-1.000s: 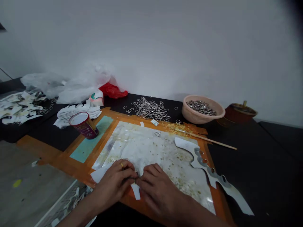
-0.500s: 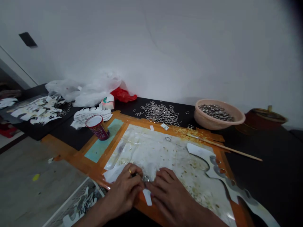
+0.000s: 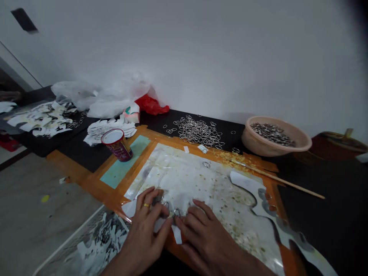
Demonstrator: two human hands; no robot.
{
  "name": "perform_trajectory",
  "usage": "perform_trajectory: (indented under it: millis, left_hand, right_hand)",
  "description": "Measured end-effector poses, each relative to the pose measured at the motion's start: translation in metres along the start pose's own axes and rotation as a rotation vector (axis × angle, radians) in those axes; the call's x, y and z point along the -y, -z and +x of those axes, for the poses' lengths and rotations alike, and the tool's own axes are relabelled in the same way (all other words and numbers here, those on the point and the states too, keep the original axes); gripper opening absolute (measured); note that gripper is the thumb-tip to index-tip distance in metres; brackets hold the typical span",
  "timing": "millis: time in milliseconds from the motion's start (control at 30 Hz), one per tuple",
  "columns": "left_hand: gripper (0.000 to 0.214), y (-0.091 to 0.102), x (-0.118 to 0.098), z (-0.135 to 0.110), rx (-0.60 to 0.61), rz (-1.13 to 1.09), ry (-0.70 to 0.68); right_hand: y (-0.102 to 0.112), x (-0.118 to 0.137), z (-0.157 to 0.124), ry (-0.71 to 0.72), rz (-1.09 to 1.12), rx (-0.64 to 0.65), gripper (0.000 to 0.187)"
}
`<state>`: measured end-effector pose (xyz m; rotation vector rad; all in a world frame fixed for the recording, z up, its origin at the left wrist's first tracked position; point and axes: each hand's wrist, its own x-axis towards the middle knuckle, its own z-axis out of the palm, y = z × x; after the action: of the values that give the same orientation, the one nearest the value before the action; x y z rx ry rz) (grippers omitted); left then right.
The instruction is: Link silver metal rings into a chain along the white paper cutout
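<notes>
Left hand [image 3: 146, 226] and right hand [image 3: 204, 239] at small silver metal ring [image 3: 176, 212], 6 o'clock on stained white sheet [image 3: 184, 180].
Left hand spread; right hand curled just beside ring, pinch unclear. Peach plastic bowl [image 3: 276, 143] at 2 o'clock.

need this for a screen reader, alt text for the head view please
A person's left hand and right hand work together at a small metal ring on a stained white sheet over an orange-taped board. Beyond, on a black table, lie a heap of silver rings and a peach bowl holding more.
</notes>
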<state>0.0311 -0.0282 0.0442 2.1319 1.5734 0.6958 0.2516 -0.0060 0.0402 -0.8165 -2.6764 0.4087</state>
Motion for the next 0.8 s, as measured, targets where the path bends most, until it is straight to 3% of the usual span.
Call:
perform_trajectory:
  millis: [200, 433, 800]
  left_hand:
    - [0.011, -0.009, -0.01, 0.007, -0.01, 0.075, 0.044]
    - [0.014, -0.02, -0.011, 0.003, -0.053, 0.087, 0.057]
    - [0.015, -0.041, -0.012, -0.001, -0.31, 0.275, -0.056]
  right_hand:
    - [-0.005, -0.002, -0.003, 0.03, -0.044, -0.083, 0.039]
    - [-0.008, -0.001, -0.003, 0.012, -0.04, -0.051, 0.042]
    - [-0.007, 0.0, -0.004, 0.004, -0.053, -0.06, 0.042]
